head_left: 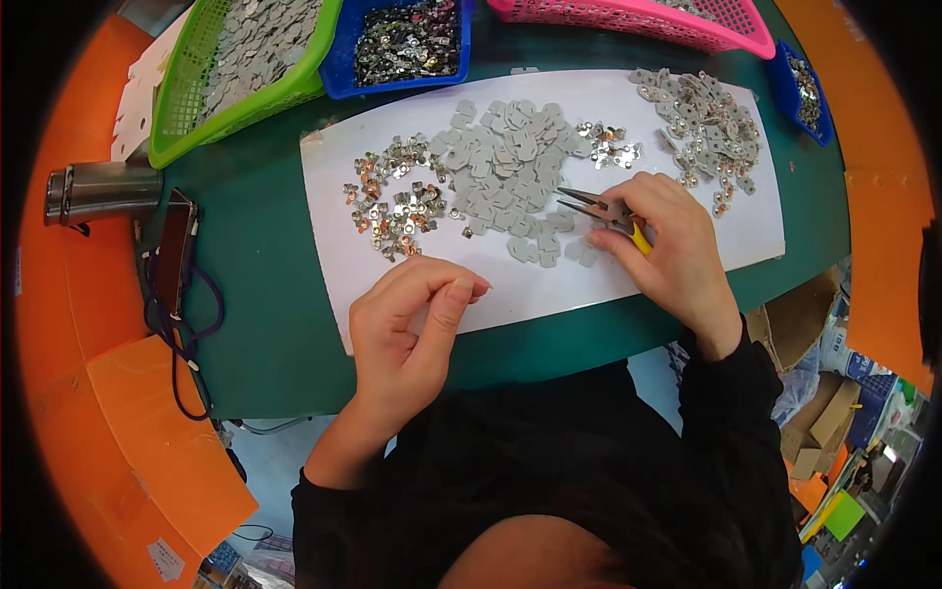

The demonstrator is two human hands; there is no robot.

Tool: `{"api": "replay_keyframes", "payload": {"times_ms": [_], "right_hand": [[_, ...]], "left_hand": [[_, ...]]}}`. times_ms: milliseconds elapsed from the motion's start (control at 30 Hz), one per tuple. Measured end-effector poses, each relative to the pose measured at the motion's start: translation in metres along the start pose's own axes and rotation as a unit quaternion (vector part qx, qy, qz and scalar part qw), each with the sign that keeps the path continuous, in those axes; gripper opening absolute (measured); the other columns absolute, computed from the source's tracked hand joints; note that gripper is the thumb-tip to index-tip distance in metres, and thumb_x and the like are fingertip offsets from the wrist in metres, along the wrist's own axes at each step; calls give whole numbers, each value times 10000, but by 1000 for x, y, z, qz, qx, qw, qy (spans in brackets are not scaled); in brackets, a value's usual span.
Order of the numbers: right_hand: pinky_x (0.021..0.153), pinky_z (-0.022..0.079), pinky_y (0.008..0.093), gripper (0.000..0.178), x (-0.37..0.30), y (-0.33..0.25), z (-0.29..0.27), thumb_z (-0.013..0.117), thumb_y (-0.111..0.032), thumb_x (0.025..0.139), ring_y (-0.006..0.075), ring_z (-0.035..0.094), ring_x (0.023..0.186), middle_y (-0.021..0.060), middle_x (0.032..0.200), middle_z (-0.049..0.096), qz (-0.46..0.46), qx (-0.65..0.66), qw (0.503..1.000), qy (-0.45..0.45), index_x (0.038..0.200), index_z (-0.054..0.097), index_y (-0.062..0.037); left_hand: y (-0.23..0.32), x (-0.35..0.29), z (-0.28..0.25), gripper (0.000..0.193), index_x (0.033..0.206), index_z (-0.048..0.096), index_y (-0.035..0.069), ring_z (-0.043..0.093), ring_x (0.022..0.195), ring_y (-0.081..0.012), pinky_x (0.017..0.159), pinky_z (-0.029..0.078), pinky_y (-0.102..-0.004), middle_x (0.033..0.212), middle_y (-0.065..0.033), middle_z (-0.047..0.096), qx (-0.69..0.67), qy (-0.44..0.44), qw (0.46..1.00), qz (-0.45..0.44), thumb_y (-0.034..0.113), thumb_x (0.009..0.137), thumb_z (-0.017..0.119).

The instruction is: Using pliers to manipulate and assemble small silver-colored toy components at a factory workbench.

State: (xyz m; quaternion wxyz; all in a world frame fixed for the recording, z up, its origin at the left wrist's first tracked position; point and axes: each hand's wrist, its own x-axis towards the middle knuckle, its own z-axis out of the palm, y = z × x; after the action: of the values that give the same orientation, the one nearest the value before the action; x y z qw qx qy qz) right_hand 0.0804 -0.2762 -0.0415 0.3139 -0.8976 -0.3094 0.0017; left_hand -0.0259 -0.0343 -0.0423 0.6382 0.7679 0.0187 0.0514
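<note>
Head cam | R hand (679, 245) grip: holds pliers (616, 213) nr grey pcs (505, 162) | L hand (400, 329) grip: pinched, contents unclear

Green table (265, 245) — on it white sheet (559, 292), green basket (245, 114), pink basket (628, 29).

No clearly legible lettering or numbers.

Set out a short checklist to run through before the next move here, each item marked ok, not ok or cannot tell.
1. Pliers in right hand: ok.
2. Pliers' jaws parted: ok.
3. Left hand holding a part: cannot tell, too small to see.
4. Grey pieces on the white sheet: ok.
5. Loose metal pieces in one pile: not ok, clusters flank the grey pieces.
</note>
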Motion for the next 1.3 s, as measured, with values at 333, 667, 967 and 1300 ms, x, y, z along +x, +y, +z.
{"api": "replay_keyframes", "payload": {"times_ms": [333, 667, 967, 1300], "right_hand": [[703, 412, 240, 129, -7, -51, 24, 671, 34, 780, 128, 524, 752, 54, 844, 551, 29, 386, 922, 27, 852, 581, -23], [619, 402, 302, 142, 19, 13, 1, 716, -12, 787, 189, 531, 691, 65, 771, 588, 19, -81, 986, 143, 917, 659, -27], [616, 402, 340, 185, 20, 17, 7, 748, -53, 778, 235, 537, 701, 85, 760, 577, -21, -132, 983, 129, 943, 667, -30], [645, 399, 368, 210, 24, 11, 16, 767, -113, 750, 266, 528, 735, 63, 769, 553, -41, -117, 985, 119, 907, 636, -67]], "left_hand": [[-2, 9, 29, 172, 1088, 593, 3, 676, 890, -192, 795, 571, -311, 989, -119, 663, -514, -79, 822, -232, -12, 920, 630], [-4, 8, 16, 121, 1058, 588, 11, 690, 849, -227, 700, 561, -284, 972, -151, 664, -368, -13, 912, -182, 86, 964, 596], [-10, 11, 7, 237, 1195, 604, 0, 687, 832, -177, 724, 560, -261, 929, -96, 675, -424, 7, 876, -229, 80, 973, 587], [-6, 15, 10, 329, 1221, 585, -9, 656, 849, -152, 752, 529, -265, 922, -69, 656, -390, 7, 898, -206, 16, 902, 660]]}}
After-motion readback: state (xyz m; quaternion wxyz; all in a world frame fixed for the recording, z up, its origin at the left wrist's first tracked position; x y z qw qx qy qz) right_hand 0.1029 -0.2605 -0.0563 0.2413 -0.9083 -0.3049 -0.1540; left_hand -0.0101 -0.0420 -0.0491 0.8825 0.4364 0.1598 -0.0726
